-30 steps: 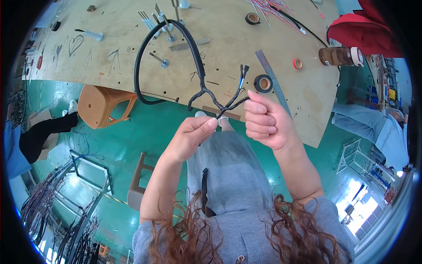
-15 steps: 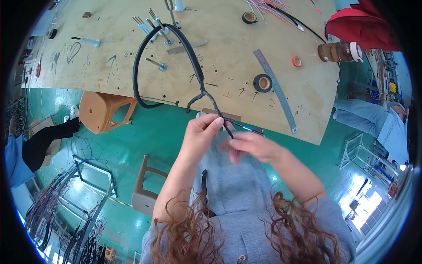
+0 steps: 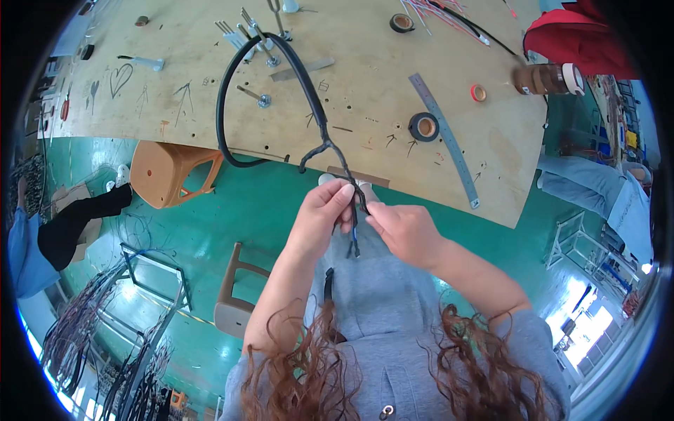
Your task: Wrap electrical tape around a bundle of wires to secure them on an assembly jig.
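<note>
The black cable (image 3: 311,91) slants rightward and nearer, into the pinching fingers (image 3: 341,199).

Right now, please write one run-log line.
left hand: pinching black cable | right hand: fingertips at cable branch | cable loop: partly over table

The place is a workshop where cabling is worked on. A large plywood counter (image 3: 491,154), drilled with holes and pencilled with arrows, carries upright metal posts (image 3: 272,60), a long steel ruler (image 3: 446,140), a roll of black tape (image 3: 414,128) and loose pink and white wires (image 3: 442,15). A branched black cable (image 3: 307,84) loops over it. Thick bundles of wire (image 3: 77,323) hang at a metal frame on the glossy green floor (image 3: 200,256), near an orange plastic stool (image 3: 156,175).
</note>
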`<state>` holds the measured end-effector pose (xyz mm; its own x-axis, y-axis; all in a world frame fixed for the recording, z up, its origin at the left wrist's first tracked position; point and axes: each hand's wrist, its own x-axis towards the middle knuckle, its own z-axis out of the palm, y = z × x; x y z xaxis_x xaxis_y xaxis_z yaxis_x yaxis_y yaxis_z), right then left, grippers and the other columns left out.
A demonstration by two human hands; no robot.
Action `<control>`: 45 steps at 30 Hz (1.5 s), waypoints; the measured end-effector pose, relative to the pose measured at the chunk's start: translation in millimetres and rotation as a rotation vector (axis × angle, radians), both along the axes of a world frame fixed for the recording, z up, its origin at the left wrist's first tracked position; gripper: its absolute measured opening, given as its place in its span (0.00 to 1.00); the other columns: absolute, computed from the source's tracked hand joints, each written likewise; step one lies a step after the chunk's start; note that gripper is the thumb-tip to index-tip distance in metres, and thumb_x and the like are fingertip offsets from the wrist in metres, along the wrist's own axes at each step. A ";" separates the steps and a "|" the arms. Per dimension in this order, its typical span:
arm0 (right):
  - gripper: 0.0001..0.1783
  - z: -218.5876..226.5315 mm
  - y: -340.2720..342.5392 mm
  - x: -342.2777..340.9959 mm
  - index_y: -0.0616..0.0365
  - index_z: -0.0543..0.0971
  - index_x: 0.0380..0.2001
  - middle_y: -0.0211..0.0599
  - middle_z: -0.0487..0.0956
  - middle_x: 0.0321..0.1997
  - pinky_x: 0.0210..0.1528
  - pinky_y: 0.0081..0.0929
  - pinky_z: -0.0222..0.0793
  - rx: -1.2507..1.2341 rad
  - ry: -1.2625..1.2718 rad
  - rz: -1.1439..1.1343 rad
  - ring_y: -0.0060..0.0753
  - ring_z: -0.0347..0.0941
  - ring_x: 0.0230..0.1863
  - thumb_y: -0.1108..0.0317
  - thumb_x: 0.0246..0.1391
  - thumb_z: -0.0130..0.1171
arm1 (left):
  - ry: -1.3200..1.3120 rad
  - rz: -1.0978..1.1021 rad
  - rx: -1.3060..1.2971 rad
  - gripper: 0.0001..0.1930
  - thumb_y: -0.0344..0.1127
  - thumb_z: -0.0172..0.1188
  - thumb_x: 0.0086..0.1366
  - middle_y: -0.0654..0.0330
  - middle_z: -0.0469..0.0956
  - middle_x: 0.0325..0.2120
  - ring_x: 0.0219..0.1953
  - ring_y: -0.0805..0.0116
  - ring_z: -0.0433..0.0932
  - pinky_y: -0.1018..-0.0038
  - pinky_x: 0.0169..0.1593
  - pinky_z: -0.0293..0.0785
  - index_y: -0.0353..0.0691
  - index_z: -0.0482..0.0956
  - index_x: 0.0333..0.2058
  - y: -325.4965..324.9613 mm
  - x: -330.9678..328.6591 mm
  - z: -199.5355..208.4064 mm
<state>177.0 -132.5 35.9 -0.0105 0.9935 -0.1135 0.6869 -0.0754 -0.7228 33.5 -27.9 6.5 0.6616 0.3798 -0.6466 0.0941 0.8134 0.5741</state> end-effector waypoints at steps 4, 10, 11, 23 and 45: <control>0.11 -16.1 -5.3 -7.8 0.60 0.71 0.39 0.38 0.72 0.18 0.20 0.30 0.63 0.143 0.109 -0.069 0.37 0.69 0.18 0.71 0.52 0.53 | 0.039 0.132 0.137 0.07 0.33 0.50 0.63 0.66 0.69 0.21 0.24 0.77 0.69 0.82 0.30 0.66 0.36 0.72 0.31 -8.1 -1.5 -0.6; 0.18 -11.0 -25.6 -7.1 0.61 0.65 0.53 0.23 0.64 0.18 0.22 0.14 0.58 -0.426 0.946 -0.299 0.15 0.57 0.18 0.66 0.62 0.41 | 0.399 0.055 0.897 0.07 0.32 0.49 0.64 0.65 0.73 0.26 0.26 0.75 0.70 0.78 0.31 0.67 0.35 0.74 0.34 -38.1 -26.8 -1.6; 0.19 -12.2 -23.7 -7.0 0.60 0.64 0.54 0.25 0.65 0.19 0.23 0.15 0.59 -0.439 1.036 -0.292 0.16 0.58 0.19 0.66 0.62 0.41 | 0.403 0.057 0.901 0.07 0.32 0.49 0.64 0.65 0.73 0.26 0.26 0.75 0.70 0.78 0.31 0.67 0.35 0.74 0.34 -41.2 -23.5 1.5; 0.16 -30.1 -32.7 42.9 0.61 0.72 0.44 0.40 0.75 0.38 0.42 0.32 0.66 -0.053 0.284 -0.264 0.39 0.71 0.39 0.62 0.56 0.50 | 0.149 0.011 0.242 0.12 0.36 0.50 0.64 0.66 0.74 0.19 0.21 0.81 0.68 0.84 0.26 0.65 0.34 0.78 0.31 -60.5 0.2 2.3; 0.11 -89.2 -51.8 177.3 0.60 0.64 0.27 0.43 0.71 0.31 0.28 0.34 0.63 -0.199 -0.326 -0.391 0.44 0.67 0.26 0.77 0.42 0.55 | 0.024 0.435 -0.183 0.13 0.39 0.48 0.65 0.74 0.52 0.12 0.15 0.83 0.49 0.84 0.21 0.48 0.34 0.72 0.39 -72.8 67.5 -2.1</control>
<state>354.3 -184.3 -53.2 0.4224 0.8754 -0.2350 0.7664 -0.4834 -0.4230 101.0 -100.7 4.4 0.4505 0.4968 -0.7418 -0.2665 0.8678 0.4193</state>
